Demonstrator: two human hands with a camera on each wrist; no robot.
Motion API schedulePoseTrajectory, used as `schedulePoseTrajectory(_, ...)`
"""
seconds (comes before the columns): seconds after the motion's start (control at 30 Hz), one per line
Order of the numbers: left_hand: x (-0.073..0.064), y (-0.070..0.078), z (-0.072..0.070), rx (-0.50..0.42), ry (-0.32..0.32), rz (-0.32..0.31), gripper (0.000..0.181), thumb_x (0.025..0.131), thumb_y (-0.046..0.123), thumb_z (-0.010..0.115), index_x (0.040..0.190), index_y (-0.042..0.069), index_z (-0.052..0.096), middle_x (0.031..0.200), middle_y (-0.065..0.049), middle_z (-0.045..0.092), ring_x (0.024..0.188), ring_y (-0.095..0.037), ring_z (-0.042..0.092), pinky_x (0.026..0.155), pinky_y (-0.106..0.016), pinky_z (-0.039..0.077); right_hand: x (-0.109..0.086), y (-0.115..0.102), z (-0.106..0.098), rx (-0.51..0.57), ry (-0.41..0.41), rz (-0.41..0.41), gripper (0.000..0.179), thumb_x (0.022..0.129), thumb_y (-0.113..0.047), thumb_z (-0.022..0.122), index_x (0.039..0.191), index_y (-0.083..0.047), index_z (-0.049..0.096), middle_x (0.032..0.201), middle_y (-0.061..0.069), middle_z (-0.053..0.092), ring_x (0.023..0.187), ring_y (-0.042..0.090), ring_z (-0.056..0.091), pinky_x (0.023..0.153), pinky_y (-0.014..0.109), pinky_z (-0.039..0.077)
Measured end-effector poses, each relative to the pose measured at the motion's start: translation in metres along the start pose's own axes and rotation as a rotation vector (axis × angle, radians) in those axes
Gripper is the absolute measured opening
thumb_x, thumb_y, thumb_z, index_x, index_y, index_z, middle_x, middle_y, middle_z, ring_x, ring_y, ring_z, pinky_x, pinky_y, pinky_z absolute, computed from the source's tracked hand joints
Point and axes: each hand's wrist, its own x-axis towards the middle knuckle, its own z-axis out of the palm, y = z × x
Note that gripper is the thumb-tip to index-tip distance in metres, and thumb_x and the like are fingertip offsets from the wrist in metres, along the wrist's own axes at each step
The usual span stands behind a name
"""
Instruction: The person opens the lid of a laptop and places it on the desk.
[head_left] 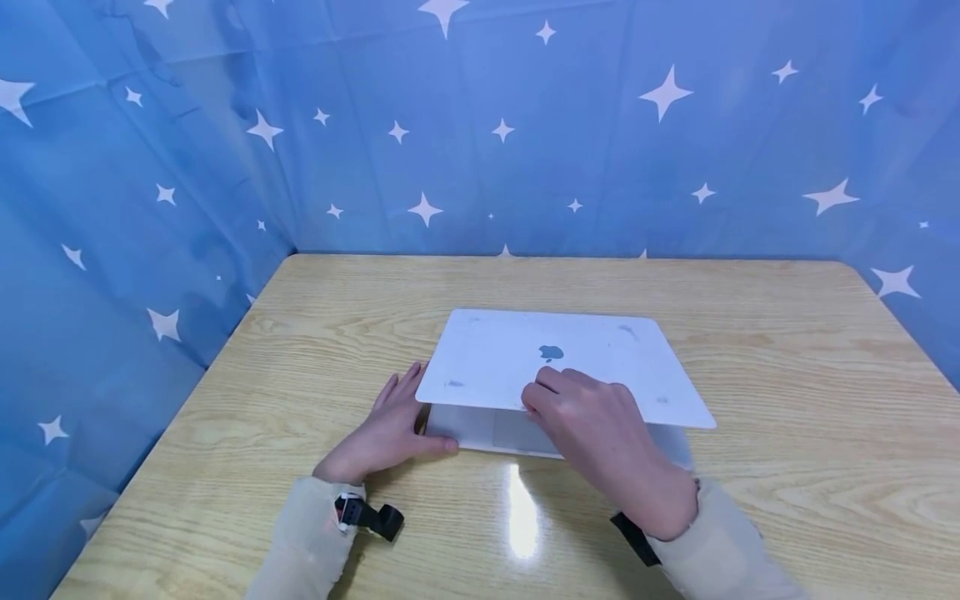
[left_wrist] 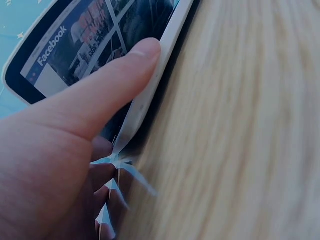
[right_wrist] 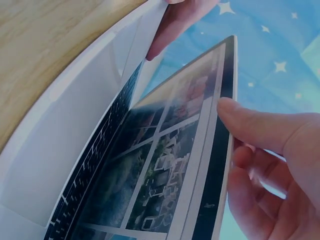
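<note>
You are working in a staged recording booth: blue star-printed backdrop sheets (head_left: 570, 125) enclose a bare wood-grain table (head_left: 787, 400) on three sides.

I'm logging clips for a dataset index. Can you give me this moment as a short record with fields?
setting: wooden table, blue star-print backdrop
main thing: white laptop, lid partly open, screen lit
left hand: lies on the table, thumb along the laptop's base at its left front corner
right hand: grips the lid's front edge, thumb on the screen bezel
wrists: black straps
</note>
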Motion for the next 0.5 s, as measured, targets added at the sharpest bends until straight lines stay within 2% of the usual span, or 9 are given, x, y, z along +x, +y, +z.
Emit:
schedulePoseTrajectory(0.3, -0.0003, 0.0009, -0.0020, 0.007, -0.006, 0.012, 0.090, 0.071, 0.063, 0.059, 0.143, 0.028, 0.018, 0.148, -0.004, 0.015, 0.134, -0.031, -0.001, 0.103, -0.051, -0.003, 0.0029, 0.0003, -0.0010, 0.008, 0.101, 0.036, 0.009, 0.077, -0.011, 0.067, 0.072, -0.015, 0.060, 0.070, -0.006, 0.052, 0.058, 0.010, 0.048, 0.034, 0.021, 0.031)
schedulePoseTrajectory(0.5, 0.0011, 0.0005, -0.0012, 0.034, -0.003, 0.013, 0.093, 0.071, 0.064, 0.058, 0.144, 0.031, 0.010, 0.149, 0.002, 0.010, 0.134, -0.030, -0.002, 0.103, -0.053, -0.002, 0.0041, 0.0008, 0.0003, 0.021, 0.147, 0.037, 0.013, 0.073, -0.013, 0.072, 0.073, -0.013, 0.059, 0.072, -0.005, 0.054, 0.059, 0.011, 0.049, 0.038, 0.022, 0.038)
